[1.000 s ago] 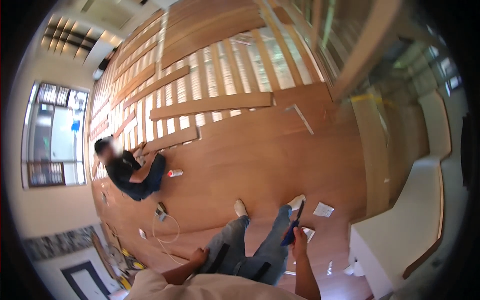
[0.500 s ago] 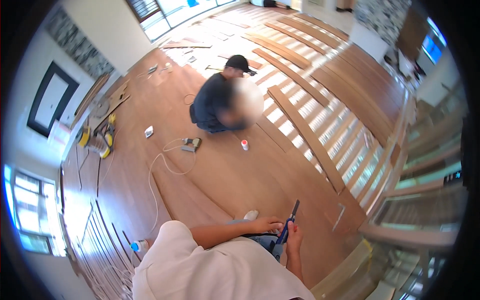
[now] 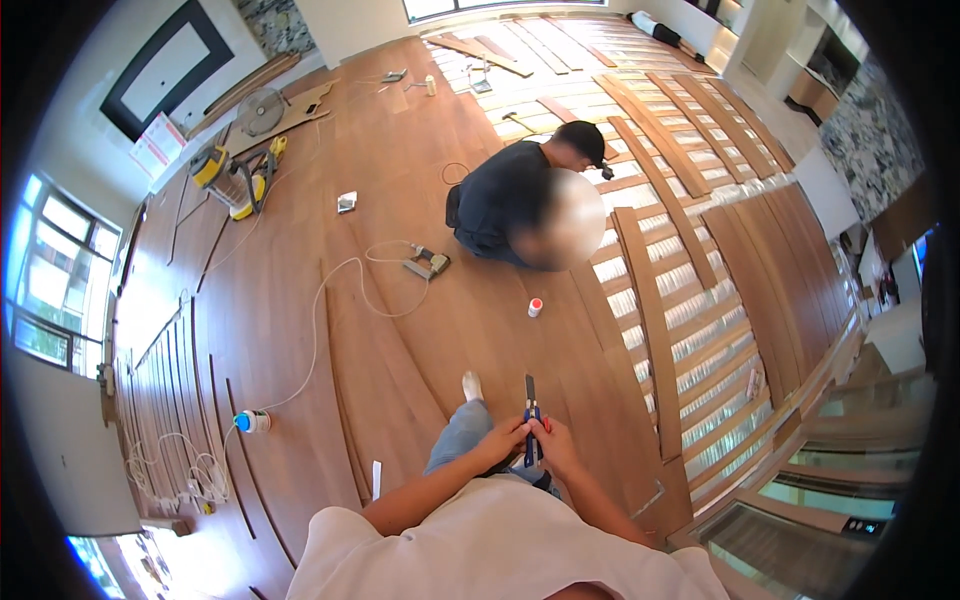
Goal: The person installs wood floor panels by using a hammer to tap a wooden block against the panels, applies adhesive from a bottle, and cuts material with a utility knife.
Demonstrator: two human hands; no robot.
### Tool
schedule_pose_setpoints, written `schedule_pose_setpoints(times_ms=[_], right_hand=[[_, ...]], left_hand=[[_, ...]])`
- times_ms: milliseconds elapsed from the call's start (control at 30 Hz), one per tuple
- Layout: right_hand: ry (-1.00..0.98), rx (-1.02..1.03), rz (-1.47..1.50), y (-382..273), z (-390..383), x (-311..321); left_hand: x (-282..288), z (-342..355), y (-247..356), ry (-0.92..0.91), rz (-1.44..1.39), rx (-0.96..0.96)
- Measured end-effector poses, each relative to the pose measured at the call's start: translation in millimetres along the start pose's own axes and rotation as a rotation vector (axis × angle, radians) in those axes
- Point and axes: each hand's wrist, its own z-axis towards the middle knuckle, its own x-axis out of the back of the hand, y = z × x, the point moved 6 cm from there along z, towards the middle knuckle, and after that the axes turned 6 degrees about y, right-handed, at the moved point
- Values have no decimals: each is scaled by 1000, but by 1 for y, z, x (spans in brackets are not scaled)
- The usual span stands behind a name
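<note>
A blue-handled utility knife [image 3: 532, 450] is held in front of my waist, its dark blade pointing away from me. My right hand [image 3: 559, 446] grips the handle from the right, and a small red bit shows by its thumb. From the other side, my left hand [image 3: 500, 442] has its fingers closed on the knife near the base of the blade. My jeans and one foot [image 3: 472, 385] in a light sock show beyond the left forearm.
A co-worker [image 3: 510, 205] crouches ahead beside open floor battens. A nail gun [image 3: 428, 262] with its hose, a red-capped bottle [image 3: 535, 307] and a blue-lidded container [image 3: 252, 421] stand on the planks. A yellow vacuum [image 3: 232, 180] is far left; loose boards [image 3: 650, 330] lie right.
My view has swung, and the knife now sits nearer the middle, pointing more straight ahead. Both hands stay at the knife. My foot shows farther forward. The co-worker still crouches.
</note>
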Motion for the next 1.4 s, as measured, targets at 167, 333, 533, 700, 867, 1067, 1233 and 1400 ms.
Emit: schedule_pose_setpoints(times_ms=[167, 333, 533, 700, 867, 1067, 1233, 1400], right_hand=[[-111, -78, 41, -50, 80, -49], [-230, -30, 126, -97, 168, -117], [-283, 26, 20, -196, 258, -193], [-292, 83, -62, -242, 345, -236], [-424, 108, -98, -330, 422, -300], [-568, 207, -222, -413, 495, -370], [-559, 254, -195, -467, 550, -402], [-462, 182, -189, -497, 622, -423]], left_hand=[[62, 44, 45, 87, -174, -20], [150, 83, 123, 107, -92, -77], [252, 118, 214, 186, -156, -65], [306, 158, 287, 229, -235, -127], [382, 202, 343, 382, -232, -108], [441, 212, 450, 615, -306, -187], [483, 234, 511, 696, -272, -192], [529, 283, 567, 631, -286, -114]])
